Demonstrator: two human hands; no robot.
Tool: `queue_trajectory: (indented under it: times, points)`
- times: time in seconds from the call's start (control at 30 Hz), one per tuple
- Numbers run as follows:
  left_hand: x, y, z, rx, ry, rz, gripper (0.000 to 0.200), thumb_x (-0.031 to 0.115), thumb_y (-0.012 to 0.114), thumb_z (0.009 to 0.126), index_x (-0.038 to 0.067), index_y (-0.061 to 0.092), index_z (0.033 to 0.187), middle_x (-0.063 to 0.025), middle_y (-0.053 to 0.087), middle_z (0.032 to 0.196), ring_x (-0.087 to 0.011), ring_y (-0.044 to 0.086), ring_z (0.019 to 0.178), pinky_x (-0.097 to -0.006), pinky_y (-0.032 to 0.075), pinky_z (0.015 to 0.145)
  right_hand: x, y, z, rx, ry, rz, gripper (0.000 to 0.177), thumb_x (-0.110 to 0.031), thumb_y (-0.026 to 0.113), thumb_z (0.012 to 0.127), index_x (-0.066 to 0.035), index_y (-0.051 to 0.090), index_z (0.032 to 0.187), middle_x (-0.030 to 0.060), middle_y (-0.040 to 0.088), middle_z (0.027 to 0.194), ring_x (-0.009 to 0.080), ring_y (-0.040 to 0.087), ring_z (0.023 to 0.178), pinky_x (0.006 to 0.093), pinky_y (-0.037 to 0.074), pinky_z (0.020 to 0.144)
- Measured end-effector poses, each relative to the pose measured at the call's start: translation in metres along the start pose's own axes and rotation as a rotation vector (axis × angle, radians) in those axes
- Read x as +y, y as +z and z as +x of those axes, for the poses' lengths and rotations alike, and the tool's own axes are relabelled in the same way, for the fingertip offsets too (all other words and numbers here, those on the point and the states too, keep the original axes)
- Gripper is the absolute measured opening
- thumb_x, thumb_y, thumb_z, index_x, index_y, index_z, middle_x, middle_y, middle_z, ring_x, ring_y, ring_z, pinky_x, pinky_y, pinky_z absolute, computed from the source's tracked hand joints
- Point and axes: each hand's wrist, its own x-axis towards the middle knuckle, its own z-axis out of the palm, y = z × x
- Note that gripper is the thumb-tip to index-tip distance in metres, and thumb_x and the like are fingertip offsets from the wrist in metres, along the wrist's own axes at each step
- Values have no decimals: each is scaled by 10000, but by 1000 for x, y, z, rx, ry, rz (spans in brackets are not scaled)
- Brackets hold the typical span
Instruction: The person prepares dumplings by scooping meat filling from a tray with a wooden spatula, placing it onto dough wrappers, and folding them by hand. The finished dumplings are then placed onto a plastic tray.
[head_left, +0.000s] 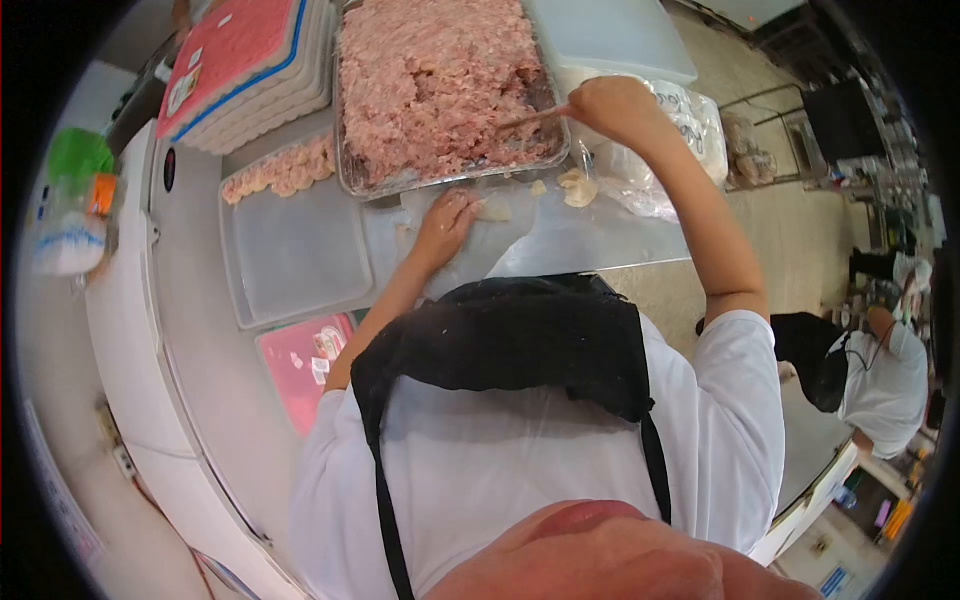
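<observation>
A large clear tray is heaped with pink ground meat. My right hand, at the tray's right edge, is closed around a thin wooden-looking spatula, whose far end dips into the meat. Just below the tray, my left hand has its fingers curled at a pale dough wrapper, apparently gripping its edge. Another loose piece of dough lies to the right on the metal table. At the left, filled dumplings line the far end of a shallow plastic tray.
Stacked trays with a red lid stand at the back left. Bagged white packages sit beside the meat tray, near a translucent lid. A pink lid lies near my left arm. Another person is at the right.
</observation>
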Motion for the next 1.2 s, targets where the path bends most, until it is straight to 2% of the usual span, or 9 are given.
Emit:
queue_trajectory:
  times: [0.2, 0.33, 0.43, 0.57, 0.73, 0.77, 0.93, 1.1, 1.2]
  points:
    - [34, -31, -5, 72, -346, -284, 215, 198, 603, 917, 27, 638, 1043, -59, 641, 1010, -151, 590, 957, -310, 459, 844, -40, 40, -17, 60, -249, 23, 193, -206, 592, 819, -76, 664, 696, 115, 629, 673, 288, 654, 696, 397, 505, 586]
    - [51, -57, -1, 360, -477, -828, 268, 219, 585, 936, 37, 601, 1132, -17, 623, 1027, -85, 579, 900, -240, 470, 765, -21, 7, -4, 15, -202, 28, 141, -128, 575, 765, -61, 675, 692, 137, 647, 683, 303, 670, 706, 407, 526, 599]
    - [63, -90, 7, 318, -303, -665, 273, 240, 570, 943, 34, 606, 1119, -5, 617, 1006, -78, 575, 892, -233, 466, 758, -26, 33, 2, -5, -198, 61, 136, -120, 574, 743, -42, 673, 692, 159, 650, 691, 321, 671, 710, 397, 533, 619]
    - [70, -119, 18, 283, -82, 126, 304, 266, 553, 942, 3, 614, 1081, -90, 587, 869, -179, 575, 821, -273, 451, 782, -40, 35, -5, -62, -217, 135, 230, -252, 563, 838, -67, 684, 775, 163, 649, 760, 321, 654, 762, 423, 513, 659]
    - [74, -136, 12, 202, -186, 11, 309, 270, 550, 941, 17, 614, 1108, -134, 600, 889, -214, 580, 838, -298, 454, 785, -33, 11, 3, -363, -5, 39, 319, -305, 516, 911, -51, 682, 813, 179, 661, 794, 336, 655, 779, 453, 502, 670]
    - [73, -138, 12, 190, -170, 4, 309, 271, 549, 941, 24, 615, 1114, -134, 606, 900, -207, 580, 847, -299, 453, 789, -42, 30, -7, -196, -122, 151, 333, -324, 516, 916, -54, 686, 819, 184, 656, 787, 345, 651, 770, 452, 499, 672]
    - [54, -140, 12, 299, -215, -175, 315, 254, 579, 929, 9, 626, 1122, -67, 638, 969, -165, 590, 878, -280, 463, 789, -53, 29, 1, -229, 21, 594, 356, -347, 501, 935, -65, 677, 808, 174, 656, 770, 360, 635, 774, 458, 492, 681]
    - [41, -159, 26, 165, -316, -302, 381, 231, 583, 928, -4, 564, 1227, -87, 615, 1144, -174, 599, 1012, -293, 465, 878, -64, 36, 20, -154, -68, 337, 371, -382, 527, 924, -55, 685, 845, 172, 654, 762, 369, 628, 757, 463, 483, 691]
    - [33, -154, 38, 416, -474, -846, 365, 181, 571, 930, -22, 531, 1231, -113, 611, 1138, -203, 610, 1020, -327, 502, 873, -67, 44, 18, -240, -14, 486, 366, -383, 528, 922, -60, 697, 885, 178, 651, 764, 368, 629, 765, 469, 478, 695]
